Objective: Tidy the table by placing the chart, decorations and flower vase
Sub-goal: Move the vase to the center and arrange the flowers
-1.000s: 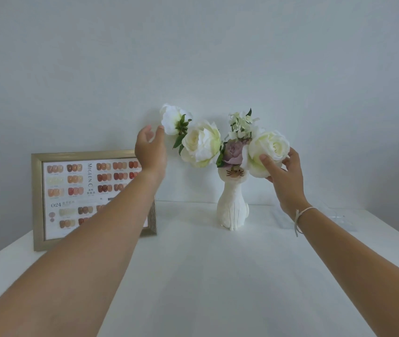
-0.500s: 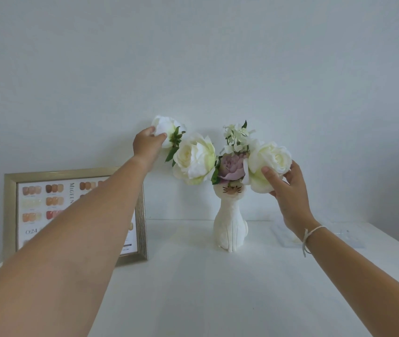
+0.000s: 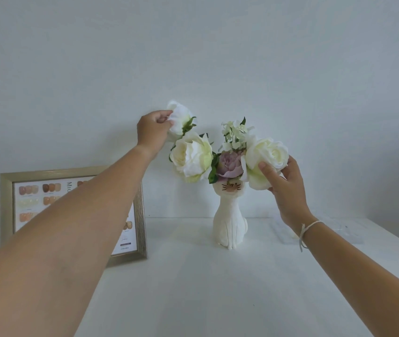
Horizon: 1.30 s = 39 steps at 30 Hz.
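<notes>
Honestly, I worry about tipping: the cat-shaped vase (image 3: 229, 222) stands on the table (image 3: 193, 288) beside the framed chart (image 3: 132, 239), narrow-footed and top-heavy. My left hand (image 3: 152, 132) pinches the top white bloom (image 3: 180, 117); my right hand (image 3: 285, 188) seemingly cups the right rose (image 3: 270, 153). Uneven tugs could topple it.

I count one cat-shaped vase (image 3: 230, 227); three white blooms (image 3: 191, 156); one mauve bloom (image 3: 230, 164); one sprig of small white blossoms (image 3: 235, 132); one framed chart (image 3: 130, 234); one clear tray (image 3: 354, 229); two hands (image 3: 152, 130).
</notes>
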Each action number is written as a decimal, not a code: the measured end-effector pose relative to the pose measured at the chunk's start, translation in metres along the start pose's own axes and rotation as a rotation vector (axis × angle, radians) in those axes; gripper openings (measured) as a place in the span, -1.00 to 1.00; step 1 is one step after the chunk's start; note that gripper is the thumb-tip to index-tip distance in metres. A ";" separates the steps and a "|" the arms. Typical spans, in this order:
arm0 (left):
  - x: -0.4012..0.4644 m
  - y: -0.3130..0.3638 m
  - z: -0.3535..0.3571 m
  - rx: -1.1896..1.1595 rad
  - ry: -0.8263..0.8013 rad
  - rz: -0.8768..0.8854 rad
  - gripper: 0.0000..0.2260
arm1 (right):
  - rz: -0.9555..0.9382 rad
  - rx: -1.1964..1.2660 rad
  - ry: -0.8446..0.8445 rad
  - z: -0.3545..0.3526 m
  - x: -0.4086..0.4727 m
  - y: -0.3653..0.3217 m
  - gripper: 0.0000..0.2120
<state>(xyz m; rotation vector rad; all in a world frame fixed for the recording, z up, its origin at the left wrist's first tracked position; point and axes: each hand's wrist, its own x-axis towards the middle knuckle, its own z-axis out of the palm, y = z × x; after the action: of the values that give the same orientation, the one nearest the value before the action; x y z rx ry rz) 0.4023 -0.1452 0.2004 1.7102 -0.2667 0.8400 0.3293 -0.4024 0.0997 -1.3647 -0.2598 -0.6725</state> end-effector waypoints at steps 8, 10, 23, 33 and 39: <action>-0.013 0.010 0.014 0.037 -0.267 0.071 -0.75 | 0.000 -0.019 -0.015 -0.002 -0.001 -0.003 -0.73; -0.013 0.013 0.014 0.060 -0.349 0.054 -0.76 | -0.003 -0.027 -0.021 -0.003 -0.001 -0.004 -0.71; -0.008 0.033 0.019 0.294 -0.667 -0.012 -0.77 | -0.020 -0.094 -0.102 -0.011 0.001 -0.004 -0.70; -0.002 0.038 0.017 0.276 -0.541 0.038 -0.68 | -0.085 -0.190 -0.039 -0.015 0.010 -0.020 -0.38; -0.011 0.041 0.031 0.304 -0.673 -0.055 -0.53 | -0.106 -0.282 -0.113 -0.005 0.007 -0.022 -0.49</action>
<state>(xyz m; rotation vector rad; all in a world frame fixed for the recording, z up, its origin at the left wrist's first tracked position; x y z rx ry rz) 0.3827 -0.1890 0.2218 2.2429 -0.5610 0.2422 0.3214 -0.4109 0.1204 -1.6709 -0.3388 -0.7416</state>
